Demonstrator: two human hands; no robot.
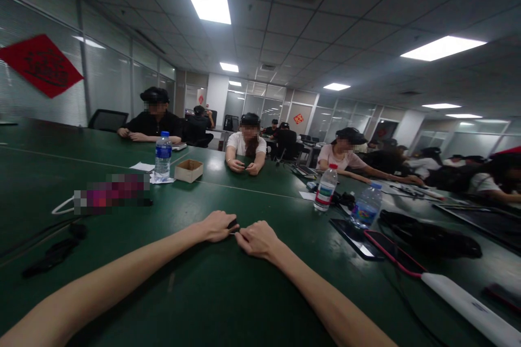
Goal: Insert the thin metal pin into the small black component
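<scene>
Both my arms reach forward over the dark green table (211, 293). My left hand (217, 226) and my right hand (257, 239) meet near the table's middle, fingers curled and pinched together. Between them sits a small dark object (233, 224), too small to name, and both hands grip it. Everything else on the table lies beyond my hands' reach.
A water bottle (163, 156) and a small cardboard box (188, 170) stand ahead left. Two more bottles (326, 188) (367, 205), phones (393, 252), a black bag (431, 234) and a white power strip (468, 303) lie right. Black cables (52, 252) lie left. Several people sit across the table.
</scene>
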